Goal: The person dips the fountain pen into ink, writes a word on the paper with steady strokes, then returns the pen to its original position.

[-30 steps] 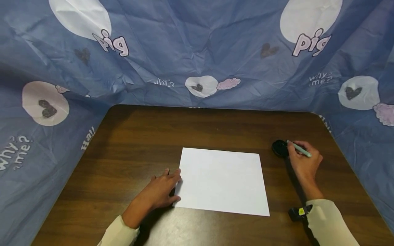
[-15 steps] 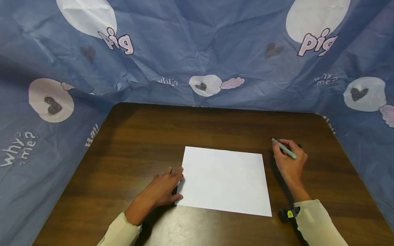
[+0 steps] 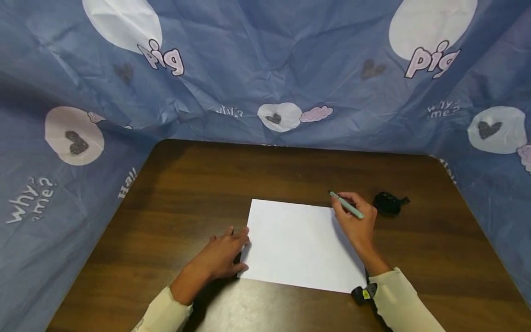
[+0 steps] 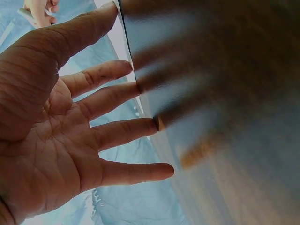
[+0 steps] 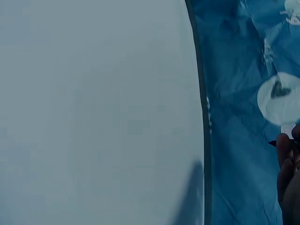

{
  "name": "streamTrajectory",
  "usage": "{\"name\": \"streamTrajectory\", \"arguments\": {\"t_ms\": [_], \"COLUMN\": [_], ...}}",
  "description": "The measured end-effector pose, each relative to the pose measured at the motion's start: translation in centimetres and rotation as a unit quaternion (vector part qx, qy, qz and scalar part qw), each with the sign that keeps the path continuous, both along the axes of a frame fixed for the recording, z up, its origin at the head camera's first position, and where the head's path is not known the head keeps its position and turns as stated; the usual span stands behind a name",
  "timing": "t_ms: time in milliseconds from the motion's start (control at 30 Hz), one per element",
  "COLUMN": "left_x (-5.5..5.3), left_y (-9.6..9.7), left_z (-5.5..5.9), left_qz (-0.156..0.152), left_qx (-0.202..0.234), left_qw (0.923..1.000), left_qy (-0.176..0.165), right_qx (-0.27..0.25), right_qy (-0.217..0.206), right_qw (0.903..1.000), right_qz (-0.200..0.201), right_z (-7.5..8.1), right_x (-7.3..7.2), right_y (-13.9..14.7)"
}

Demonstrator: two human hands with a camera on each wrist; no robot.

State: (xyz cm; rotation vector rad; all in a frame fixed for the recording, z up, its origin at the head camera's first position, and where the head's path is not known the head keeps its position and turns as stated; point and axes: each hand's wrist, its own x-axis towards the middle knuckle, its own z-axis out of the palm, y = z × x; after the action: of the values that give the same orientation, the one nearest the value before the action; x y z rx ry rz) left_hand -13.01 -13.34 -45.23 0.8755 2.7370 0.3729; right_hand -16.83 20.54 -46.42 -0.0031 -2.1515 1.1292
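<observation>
A blank white sheet of paper (image 3: 294, 249) lies flat on the table. At its left edge rests my left hand (image 3: 220, 256), thumb and fingertips touching the paper; the left wrist view shows the fingers (image 4: 122, 173) straight and spread. My right hand (image 3: 357, 226) pinches a light green pen (image 3: 348, 206) above the paper's upper right corner. The pen's dark tip points up and left, past the paper's top edge. In the right wrist view only part of the right hand (image 5: 290, 180) shows at the right border, with the dark pen tip (image 5: 272, 143) sticking out.
A round black object with a small tab (image 3: 387, 204) sits on the table right of my right hand; its kind is unclear. The brown wooden table (image 3: 199, 184) is bordered by a blue printed cloth (image 3: 232, 55) at the back and sides. A small black device (image 3: 362, 295) is at my right wrist.
My right hand has moved left with the pen, from the round black object to over the paper's upper right corner. The black object is uncovered. My left hand stays at the paper's edge.
</observation>
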Motion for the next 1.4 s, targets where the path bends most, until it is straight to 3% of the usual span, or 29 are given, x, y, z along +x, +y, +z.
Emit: {"name": "streamTrajectory", "arguments": {"t_ms": [233,567,800,1400], "left_x": [0.4,-0.1,-0.4,-0.3], "left_y": [-0.2,0.0,0.3,0.1], "left_z": [-0.2,0.2,0.1,-0.1], "left_qz": [-0.007,-0.006,0.0,-0.006], "left_qx": [0.009,-0.003,-0.023,-0.025], "left_qw": [0.9999,1.0,0.9997,0.9996], "left_qy": [0.005,0.002,-0.004,-0.01], "right_qx": [0.001,0.033,0.049,0.053], "right_qy": [-0.015,-0.025,-0.078,-0.11], "right_qw": [0.9984,0.9907,0.9789,0.9667], "right_qz": [0.054,0.129,0.182,0.225], "right_z": [-0.6,-0.8,-1.5,-2.8], "right_x": [0.3,-0.9,-0.6,-0.5], "right_y": [-2.9,-6.0,-7.7,-9.3]}}
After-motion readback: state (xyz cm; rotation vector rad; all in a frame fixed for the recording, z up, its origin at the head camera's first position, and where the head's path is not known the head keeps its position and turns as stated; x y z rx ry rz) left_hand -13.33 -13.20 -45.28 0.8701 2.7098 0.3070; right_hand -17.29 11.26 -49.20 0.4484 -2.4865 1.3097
